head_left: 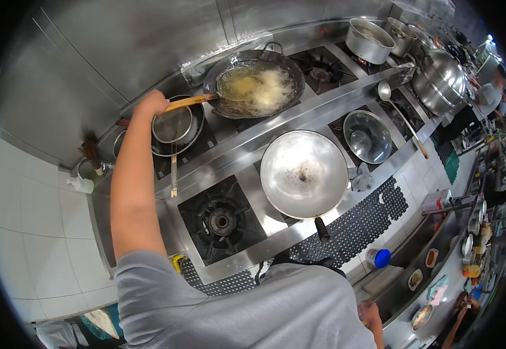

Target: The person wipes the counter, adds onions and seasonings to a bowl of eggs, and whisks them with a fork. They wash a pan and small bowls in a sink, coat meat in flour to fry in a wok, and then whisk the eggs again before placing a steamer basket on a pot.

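My left hand [153,103] is closed round the wooden handle [186,103] of a utensil reaching into the black wok [215,104] at the back. Pale food [270,88] bubbles in the wok's oil; the utensil's head is hard to make out there. Beneath my left hand, a round strainer [172,125] rests over a dark pan [197,136]. Low at the right, beside my grey shirt, my right hand [370,314] is curled, with something small and yellowish at its fingers that I cannot make out.
A large empty wok [304,174] sits on the front burners, its black handle toward me. Nearby are a bare burner [222,221], a glass lid [367,136], a ladle [403,119] and steel pots [370,42]. Other people [488,99] stand at the far right; another person's arm [455,326] shows lower right.
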Action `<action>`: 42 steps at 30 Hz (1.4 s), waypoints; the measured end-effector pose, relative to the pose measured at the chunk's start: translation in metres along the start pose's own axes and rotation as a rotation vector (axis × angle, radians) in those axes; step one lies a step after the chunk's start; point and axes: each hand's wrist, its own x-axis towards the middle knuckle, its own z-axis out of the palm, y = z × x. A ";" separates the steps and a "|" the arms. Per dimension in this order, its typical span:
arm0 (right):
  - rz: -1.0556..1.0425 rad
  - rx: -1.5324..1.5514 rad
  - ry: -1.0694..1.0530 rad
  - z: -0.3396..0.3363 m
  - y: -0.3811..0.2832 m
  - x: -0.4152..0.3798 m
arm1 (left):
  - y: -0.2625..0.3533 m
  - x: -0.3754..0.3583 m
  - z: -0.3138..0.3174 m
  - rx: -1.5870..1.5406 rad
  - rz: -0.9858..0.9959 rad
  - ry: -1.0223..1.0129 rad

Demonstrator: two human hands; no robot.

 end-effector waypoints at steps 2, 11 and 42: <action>-0.037 -0.012 0.002 0.001 -0.004 0.003 | 0.019 -0.030 -0.018 -0.021 -0.056 0.068; -0.060 -0.051 -0.080 0.000 -0.019 0.019 | 0.163 -0.266 -0.110 -0.386 0.321 0.114; 0.242 0.336 0.970 -0.317 0.240 -0.015 | 0.673 -0.553 0.275 -0.028 0.859 -1.302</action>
